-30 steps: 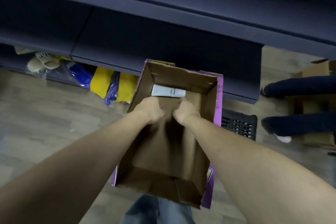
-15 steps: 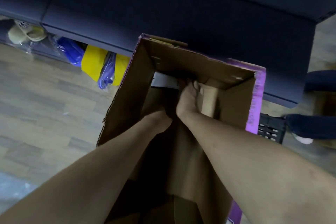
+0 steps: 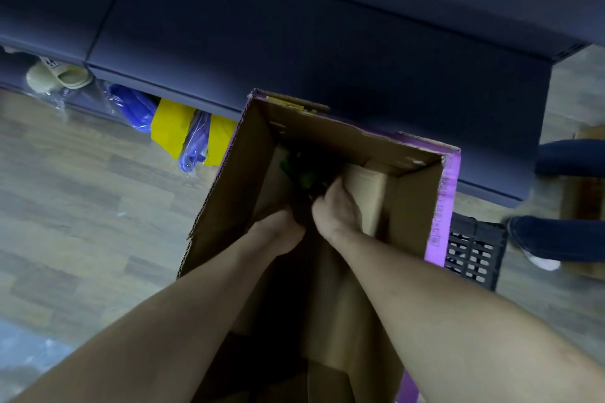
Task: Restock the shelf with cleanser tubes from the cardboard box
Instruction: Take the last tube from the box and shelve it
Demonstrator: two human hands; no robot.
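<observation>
An open cardboard box (image 3: 248, 180) with purple outer sides stands on the floor against the dark blue shelf (image 3: 294, 42). Both my forearms reach down into it. My left hand (image 3: 278, 234) is knuckles up near the box's middle, with its fingers curled down out of sight. My right hand (image 3: 337, 211) lies just beside it, its fingers pushed into the dark far end next to an upright cardboard flap (image 3: 363, 193). Something dark with a green patch (image 3: 299, 170) shows in the shadow there. No cleanser tube is visible.
Under the shelf at the left lie yellow and blue wrapped packs (image 3: 173, 127) and a beige slipper (image 3: 59, 75). A black plastic crate (image 3: 474, 252) stands right of the box. Another person's legs (image 3: 569, 239) are at the far right. The floor is wood-patterned.
My view has dropped closer to the box. Both hands have gone deeper toward its far end. The white tube that lay there is no longer visible.
</observation>
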